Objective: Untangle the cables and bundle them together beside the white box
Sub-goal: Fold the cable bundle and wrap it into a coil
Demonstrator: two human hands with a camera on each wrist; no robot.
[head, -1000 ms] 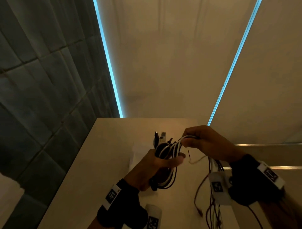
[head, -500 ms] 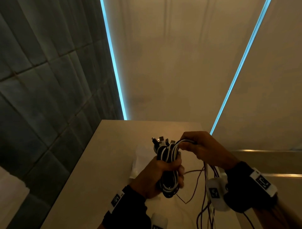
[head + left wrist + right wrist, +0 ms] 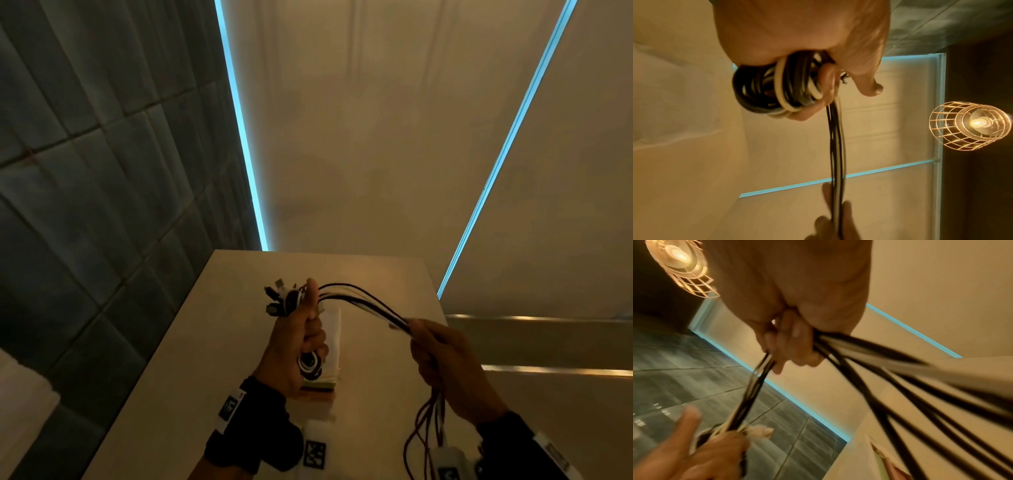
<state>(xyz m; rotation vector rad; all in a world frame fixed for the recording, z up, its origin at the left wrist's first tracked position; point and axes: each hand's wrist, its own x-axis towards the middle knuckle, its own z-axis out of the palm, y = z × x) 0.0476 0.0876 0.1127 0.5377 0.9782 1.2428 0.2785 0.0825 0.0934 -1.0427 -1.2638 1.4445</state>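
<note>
My left hand (image 3: 297, 337) grips a coiled bundle of black and white cables (image 3: 777, 87) above the table, thumb pointing up; plug ends (image 3: 277, 294) stick out past the fist. From the coil, several loose cable strands (image 3: 363, 301) run right to my right hand (image 3: 442, 363), which holds them in a fist (image 3: 789, 340). Below that hand the cable tails (image 3: 424, 428) hang down over the table's near right part. The white box (image 3: 334, 342) lies on the table right behind my left hand, partly hidden by it.
The beige table (image 3: 212, 342) ends at a dark tiled wall (image 3: 102, 205) on the left and a beige wall with blue light strips (image 3: 246, 164) behind. A wire-cage lamp (image 3: 970, 125) hangs overhead. A metal rail (image 3: 548, 318) runs at the right.
My right hand has pulled away from the coil to the right and down, drawing the loose strands out straight. My left hand turned the coil upright, thumb raised.
</note>
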